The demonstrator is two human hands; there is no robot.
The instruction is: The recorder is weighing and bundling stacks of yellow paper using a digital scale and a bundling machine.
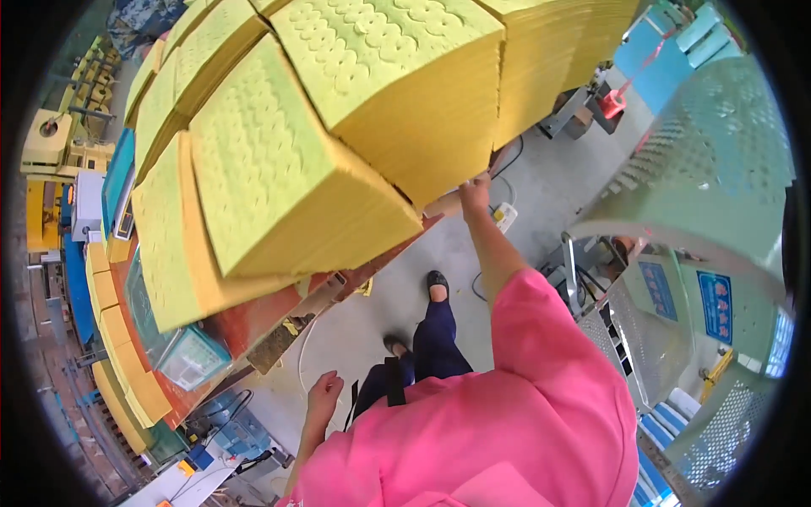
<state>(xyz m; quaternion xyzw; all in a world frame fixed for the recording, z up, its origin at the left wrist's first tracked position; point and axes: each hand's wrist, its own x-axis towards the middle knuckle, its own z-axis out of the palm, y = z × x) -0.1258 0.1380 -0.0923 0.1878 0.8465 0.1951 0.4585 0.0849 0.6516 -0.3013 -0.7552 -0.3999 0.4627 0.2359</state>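
Note:
Tall stacks of yellow paper sheets [414, 144] with embossed round patterns stand packed together on a red-brown table [253, 325]. My right hand [476, 196] reaches forward to the table's edge, just below the stacks. Its fingers are closed beside a tan, wood-like piece [443, 205], but what they grip is partly hidden. My left hand [324, 394] hangs low by my body, away from the table. Its fingers are curled in, and nothing shows in them.
A clear-covered teal tray [194, 359] lies at the table's left end, near more yellow stacks [127, 363]. Pale green perforated machine covers [701, 177] rise at the right. A white power strip [505, 217] with cables lies on the grey floor. Blue machinery [239, 425] stands at lower left.

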